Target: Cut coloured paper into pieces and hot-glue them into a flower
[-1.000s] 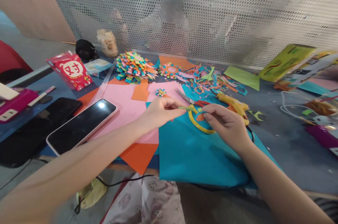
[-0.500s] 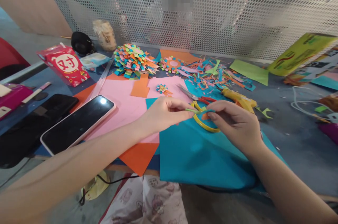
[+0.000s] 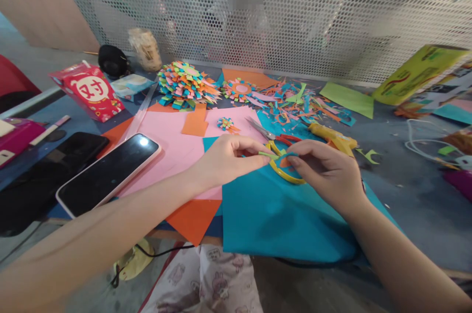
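My left hand [image 3: 232,159] pinches one end of a thin light-green paper strip [image 3: 266,155] between thumb and forefinger. At the strip's other end, my right hand [image 3: 328,168] pinches a curled blue paper strip [image 3: 280,159], with a bit of orange showing beside it. The two strips meet between my fingertips; how they join is too small to make out. Just beneath lie scissors [image 3: 263,130] with red and yellow handles, blades toward the back left. A small multicoloured paper flower [image 3: 225,123] sits on the pink sheet [image 3: 165,156] behind my left hand.
A blue sheet [image 3: 280,219] lies under my hands. Farther back are a fringed paper ball [image 3: 186,84], a larger paper flower [image 3: 240,88] and paper scraps [image 3: 291,99]. A yellow glue gun [image 3: 334,138] lies right, a phone [image 3: 110,173] left. A perforated metal panel [image 3: 287,23] closes the back.
Both hands keep their pinch in nearly the same place. The curled blue strip and the orange bit at my right fingertips have turned slightly, and the view has shifted a little.
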